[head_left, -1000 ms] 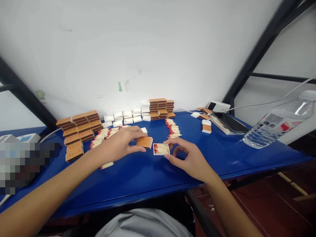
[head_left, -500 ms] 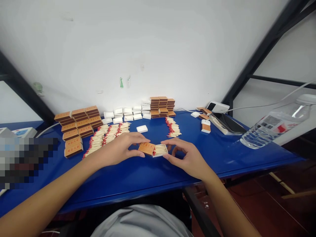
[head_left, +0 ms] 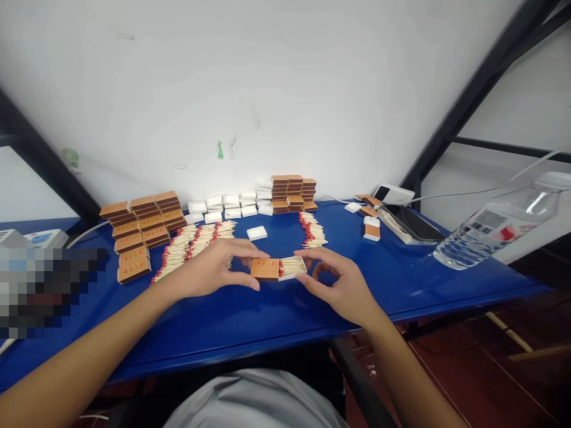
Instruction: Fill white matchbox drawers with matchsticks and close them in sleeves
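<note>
Between thumb and fingers, my left hand (head_left: 223, 267) grips the orange matchbox sleeve (head_left: 265, 270). My right hand (head_left: 334, 282) pinches the far end of the white matchbox tray (head_left: 300, 274), which is full of red-headed matches (head_left: 289, 267). The tray's left end meets the sleeve's right opening, the two in line, with most of the tray outside. Rows of loose matches (head_left: 178, 252) lie behind my left forearm, and a smaller pile of matches (head_left: 313, 230) lies beyond my right hand. A lone white tray (head_left: 257, 233) rests behind the matchbox.
Orange matchboxes are stacked at the left (head_left: 143, 223) and against the wall (head_left: 294, 193), with white trays (head_left: 231, 202) between. A phone (head_left: 414, 223), a white device (head_left: 395, 193) and a tilted water bottle (head_left: 495, 220) occupy the right side of the blue table (head_left: 285, 333).
The sleeve and tray have turned slightly and now line up straighter. Both hands keep their grip and have barely moved.
</note>
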A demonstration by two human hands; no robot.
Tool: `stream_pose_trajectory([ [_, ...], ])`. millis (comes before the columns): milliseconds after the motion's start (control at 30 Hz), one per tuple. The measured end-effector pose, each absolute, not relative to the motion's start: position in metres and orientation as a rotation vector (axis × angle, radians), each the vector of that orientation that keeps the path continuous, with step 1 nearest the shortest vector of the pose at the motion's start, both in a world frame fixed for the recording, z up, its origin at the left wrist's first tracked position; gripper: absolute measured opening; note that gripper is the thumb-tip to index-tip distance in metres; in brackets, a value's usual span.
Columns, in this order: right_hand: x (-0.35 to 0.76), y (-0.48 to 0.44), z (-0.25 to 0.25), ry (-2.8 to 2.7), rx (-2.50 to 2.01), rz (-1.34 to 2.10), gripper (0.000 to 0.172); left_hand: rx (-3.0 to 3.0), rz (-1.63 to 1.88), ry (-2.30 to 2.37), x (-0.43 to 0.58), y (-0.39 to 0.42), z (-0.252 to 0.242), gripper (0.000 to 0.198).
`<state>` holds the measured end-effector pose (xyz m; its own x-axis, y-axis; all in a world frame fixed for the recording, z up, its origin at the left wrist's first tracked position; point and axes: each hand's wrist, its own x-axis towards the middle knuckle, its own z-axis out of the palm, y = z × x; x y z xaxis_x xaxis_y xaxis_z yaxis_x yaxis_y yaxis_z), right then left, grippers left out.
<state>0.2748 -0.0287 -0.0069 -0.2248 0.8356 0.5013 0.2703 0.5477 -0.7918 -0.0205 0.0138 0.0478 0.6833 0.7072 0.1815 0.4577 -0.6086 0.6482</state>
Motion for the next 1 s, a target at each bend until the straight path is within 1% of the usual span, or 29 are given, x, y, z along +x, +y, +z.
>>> stream_pose_trajectory([
  [467, 0.272, -0.032, -0.008, -1.762, -0.976, 0.643, 0.031, 2.355, 0.670, 0.892, -0.023, 0.013, 0.047, 0.051],
  [600, 0.270, -0.031, -0.009, -1.774, -0.971, 0.629, 0.032, 2.312, 0.701, 0.879, -0.020, 0.011, 0.045, 0.047],
  [700, 0.270, -0.031, -0.008, -1.769, -0.960, 0.659, 0.032, 2.250, 0.751, 0.897, -0.019, 0.011, 0.040, 0.048],
  [867, 0.266, -0.032, -0.006, -1.717, -0.992, 0.704, 0.035, 2.158, 0.828, 0.943, -0.018, 0.011, 0.035, 0.050],
  [1000, 0.252, -0.036, -0.007, -1.570, -1.064, 0.700, 0.042, 2.038, 0.998, 0.965, -0.012, 0.008, 0.033, 0.050],
])
